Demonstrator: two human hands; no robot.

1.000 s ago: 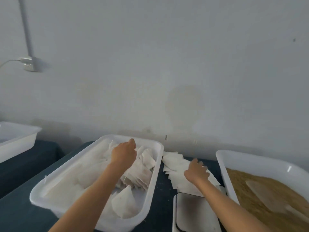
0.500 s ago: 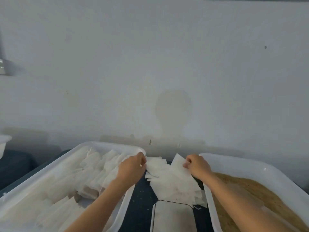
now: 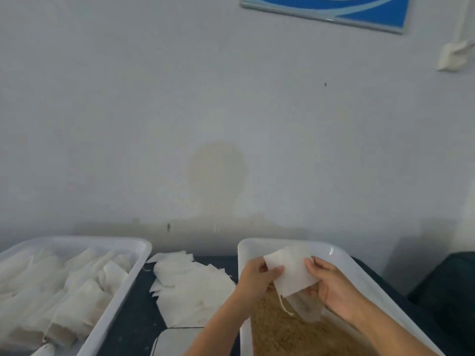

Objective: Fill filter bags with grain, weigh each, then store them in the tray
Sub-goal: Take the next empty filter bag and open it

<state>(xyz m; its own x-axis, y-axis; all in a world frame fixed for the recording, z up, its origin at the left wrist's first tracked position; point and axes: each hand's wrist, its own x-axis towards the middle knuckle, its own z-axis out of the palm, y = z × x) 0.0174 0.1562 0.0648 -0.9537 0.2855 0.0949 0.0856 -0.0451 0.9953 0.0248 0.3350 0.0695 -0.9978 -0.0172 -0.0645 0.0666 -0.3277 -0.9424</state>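
An empty white filter bag (image 3: 293, 274) hangs over the grain, pinched between both my hands, its drawstring dangling below. My left hand (image 3: 257, 280) pinches its left edge and my right hand (image 3: 331, 285) grips its right edge. Beneath them a white tub (image 3: 336, 253) holds brown grain (image 3: 282, 332). A loose pile of empty filter bags (image 3: 192, 283) lies on the dark table between the tubs. The left white tray (image 3: 133, 286) holds several filled bags (image 3: 72, 304). The scale (image 3: 174, 343) shows at the bottom edge.
A pale wall with a stain stands close behind the table. A blue framed sign (image 3: 334, 9) hangs at the top right. A translucent scoop-like piece (image 3: 308, 308) lies on the grain under the bag. A dark surface (image 3: 447, 283) lies to the right of the tub.
My left hand left the tray of filled bags and crossed right. My right hand lifted one bag off the pile; both now hold it over the grain. The view swung right.
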